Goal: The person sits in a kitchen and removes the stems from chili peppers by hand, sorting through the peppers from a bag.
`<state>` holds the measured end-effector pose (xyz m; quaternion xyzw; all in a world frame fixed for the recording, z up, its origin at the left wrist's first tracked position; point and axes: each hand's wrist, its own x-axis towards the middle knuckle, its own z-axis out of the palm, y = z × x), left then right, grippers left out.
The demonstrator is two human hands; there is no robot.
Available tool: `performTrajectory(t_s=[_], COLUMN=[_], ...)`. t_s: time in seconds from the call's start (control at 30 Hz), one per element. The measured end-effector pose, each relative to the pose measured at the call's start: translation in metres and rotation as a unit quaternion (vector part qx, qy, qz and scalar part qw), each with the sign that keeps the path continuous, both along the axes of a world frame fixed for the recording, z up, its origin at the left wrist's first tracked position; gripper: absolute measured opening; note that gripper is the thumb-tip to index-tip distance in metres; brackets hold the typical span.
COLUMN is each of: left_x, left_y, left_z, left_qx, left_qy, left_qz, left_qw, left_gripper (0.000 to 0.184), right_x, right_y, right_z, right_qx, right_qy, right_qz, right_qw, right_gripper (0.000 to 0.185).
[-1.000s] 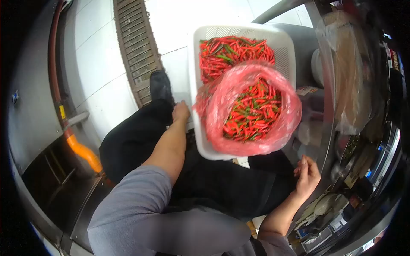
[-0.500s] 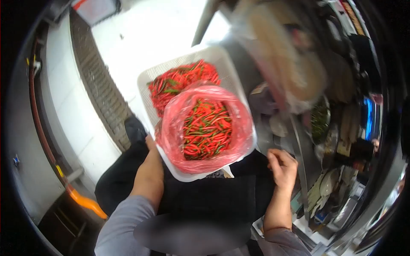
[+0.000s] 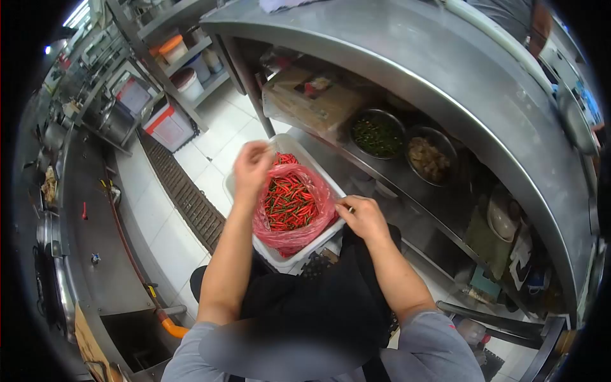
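Note:
A red plastic bag full of red and green chillies stands open in a white basket. More red chillies lie in the basket behind the bag. My left hand is raised over the basket's left side, slightly blurred, its fingers curled together; whatever they may hold is too small to tell. At the bag's right rim is my right hand, thumb and forefinger pinched, with a small dark thing between them that I cannot make out.
A steel counter curves along the right. Its lower shelf holds a bowl of green pieces, a bowl of pale brown food and a wrapped box. A floor drain runs at left; part of another person shows at top right.
The view has swung up and shows more of the kitchen. My left hand has risen from beside the basket to above it, and my right hand has come to the bag's rim.

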<state>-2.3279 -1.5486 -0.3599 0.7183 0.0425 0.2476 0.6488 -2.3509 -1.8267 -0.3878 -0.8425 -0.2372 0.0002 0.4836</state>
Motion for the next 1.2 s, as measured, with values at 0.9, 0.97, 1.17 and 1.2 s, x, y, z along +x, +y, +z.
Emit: performTrajectory(t_s=[0.9,0.97,1.17,1.2], left_x=[-0.035,-0.033,-0.008,-0.002], left_y=[0.025,0.017,-0.010,-0.006], left_z=[-0.102,-0.116,-0.111,-0.112], left_qx=[0.428,0.420,0.435,0.422], left_qy=[0.230,0.217,0.190,0.174], left_qz=[-0.098,-0.085,-0.050,-0.007], left_qw=[0.869,0.877,0.879,0.890], left_gripper=[0.023,0.022,0.027,0.025], right_x=[0.023,0.036,0.044,0.048], right_y=[0.046,0.062,0.094,0.097], right_z=[0.021,0.021,-0.036,-0.035], right_qx=[-0.169,-0.088,-0.186,-0.171], right_qy=[0.050,0.019,-0.073,-0.106], right_qz=[0.089,0.074,0.115,0.107], right_qw=[0.980,0.993,0.973,0.974], right_gripper=[0.028,0.025,0.017,0.022])
